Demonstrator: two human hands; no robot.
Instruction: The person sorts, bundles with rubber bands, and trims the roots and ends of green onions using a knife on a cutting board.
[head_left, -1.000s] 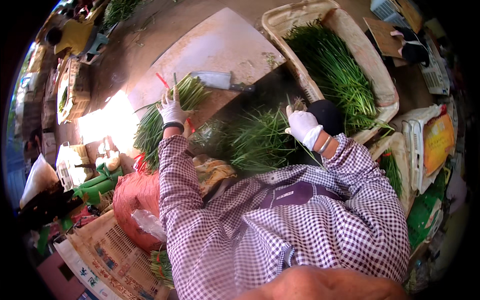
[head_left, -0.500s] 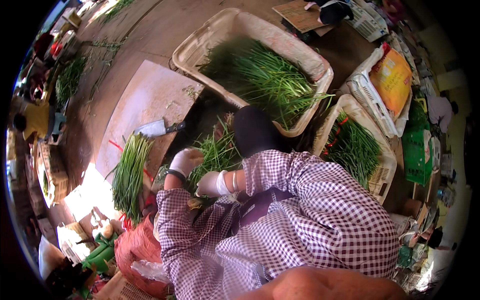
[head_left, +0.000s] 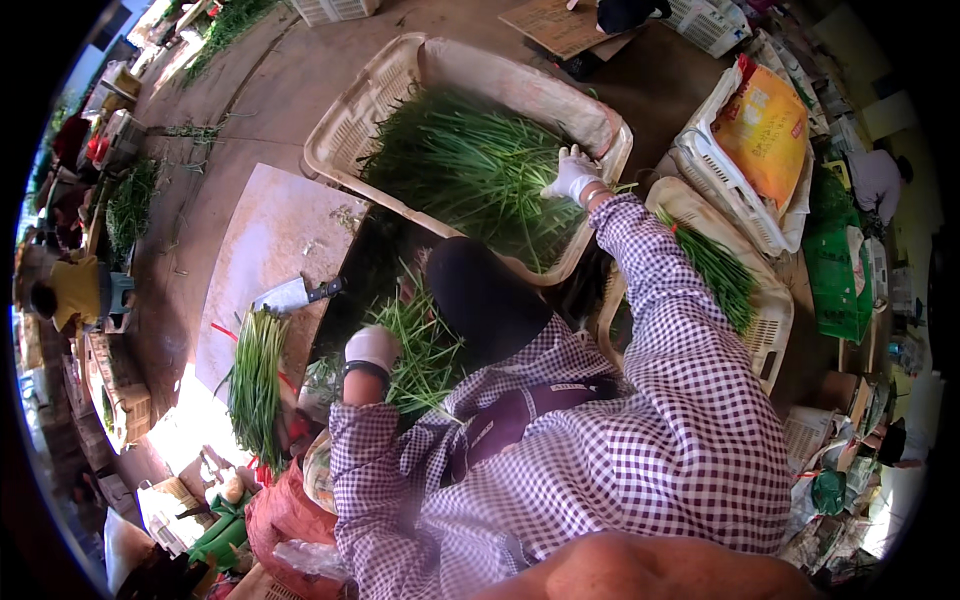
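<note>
My right hand (head_left: 572, 178), in a white glove, reaches into the large pale crate (head_left: 350, 188) and rests on the long green chives (head_left: 485, 150) there, its fingers apart. My left hand (head_left: 373, 348), also gloved and with a dark band at its wrist, is curled beside the loose pile of green stalks (head_left: 412, 345) by my knee. Whatever its fingers hold is hidden under the hand. Left of it, a tied bundle of chives (head_left: 256, 385) with red ties lies across the edge of a pale board (head_left: 262, 235). A cleaver (head_left: 290, 294) lies on that board.
To the right stands a smaller crate (head_left: 765, 345) with more chives. Behind it are stacked white crates (head_left: 692, 165) with a yellow-orange bag (head_left: 765, 135). A green crate (head_left: 838, 270) is further right, a red sack (head_left: 290, 525) at lower left. A person in yellow (head_left: 78, 295) is far left.
My right hand has left the loose pile beside my left hand and reached right and away, into the large crate. My left hand stays near the pile. The view has shifted slightly.
</note>
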